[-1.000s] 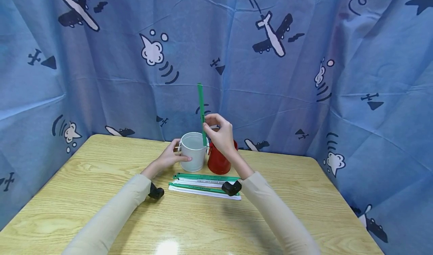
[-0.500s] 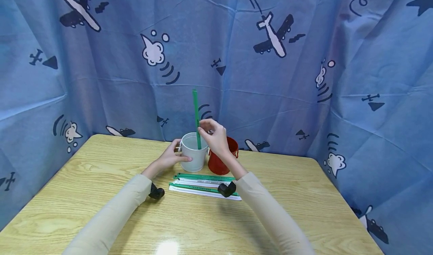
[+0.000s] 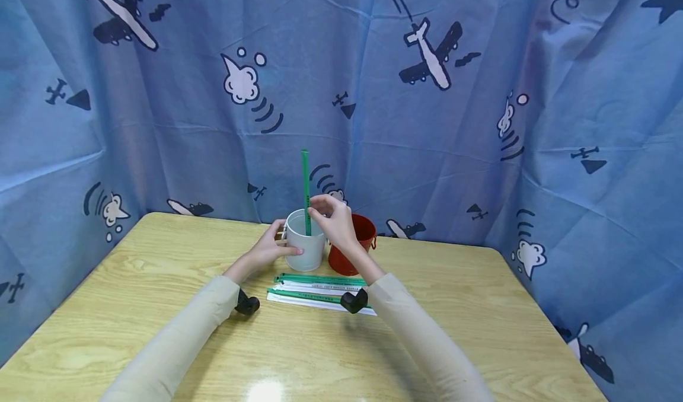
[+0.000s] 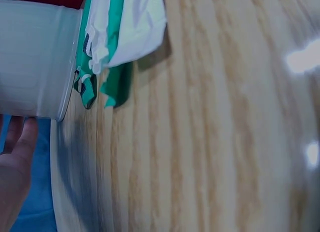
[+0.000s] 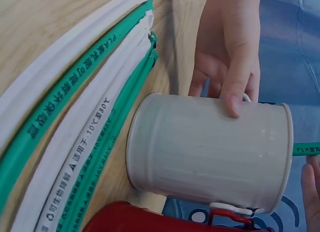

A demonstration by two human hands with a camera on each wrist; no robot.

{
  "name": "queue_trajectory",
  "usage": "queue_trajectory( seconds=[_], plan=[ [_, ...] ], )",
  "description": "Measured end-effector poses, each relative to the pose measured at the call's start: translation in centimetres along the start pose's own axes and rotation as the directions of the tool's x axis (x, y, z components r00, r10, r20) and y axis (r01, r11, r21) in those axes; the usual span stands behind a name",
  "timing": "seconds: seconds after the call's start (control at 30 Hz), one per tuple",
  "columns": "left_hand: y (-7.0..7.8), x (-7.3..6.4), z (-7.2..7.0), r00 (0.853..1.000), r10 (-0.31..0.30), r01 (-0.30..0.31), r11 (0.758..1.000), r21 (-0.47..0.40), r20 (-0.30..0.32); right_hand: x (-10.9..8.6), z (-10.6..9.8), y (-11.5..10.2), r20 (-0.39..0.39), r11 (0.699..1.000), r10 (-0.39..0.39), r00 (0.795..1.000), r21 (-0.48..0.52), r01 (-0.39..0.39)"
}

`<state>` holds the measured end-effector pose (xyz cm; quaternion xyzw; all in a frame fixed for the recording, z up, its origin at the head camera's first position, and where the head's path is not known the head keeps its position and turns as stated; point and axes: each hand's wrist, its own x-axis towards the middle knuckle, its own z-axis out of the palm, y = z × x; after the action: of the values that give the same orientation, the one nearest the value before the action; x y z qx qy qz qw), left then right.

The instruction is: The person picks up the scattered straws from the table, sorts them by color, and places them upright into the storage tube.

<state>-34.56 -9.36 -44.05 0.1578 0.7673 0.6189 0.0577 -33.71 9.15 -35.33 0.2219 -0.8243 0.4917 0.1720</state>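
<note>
My left hand (image 3: 265, 248) grips the small white bucket (image 3: 305, 255), its thumb on the front wall and the other fingers round the left side by the handle. In my right hand (image 3: 337, 222) a green-wrapped drinking straw (image 3: 306, 179) is pinched between thumb and fingers. The straw stands nearly upright, its lower end inside the bucket's mouth; that end is hidden in the right wrist view. Just right of the white bucket, partly behind my right hand and wrist, stands a red bucket (image 3: 341, 262).
Several wrapped straws, white and green (image 3: 304, 298), lie side by side in front of the buckets on the wooden table (image 3: 160, 283). A blue curtain (image 3: 331, 93) printed with planes hangs behind the table's far edge.
My right hand has moved left and down with the green straw, bringing its lower end from the white bucket's right rim into the bucket. The left hand stays on the bucket.
</note>
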Motion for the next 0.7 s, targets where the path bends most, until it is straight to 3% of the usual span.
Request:
queue_trajectory(
  seconds=[0.7],
  plan=[
    [-0.2, 0.1, -0.1, 1.000, -0.003, 0.003, 1.000, -0.007, 0.010, -0.2, 1.2, 0.4, 0.061, 0.998, 0.056, 0.997, -0.043, -0.053]
  ],
)
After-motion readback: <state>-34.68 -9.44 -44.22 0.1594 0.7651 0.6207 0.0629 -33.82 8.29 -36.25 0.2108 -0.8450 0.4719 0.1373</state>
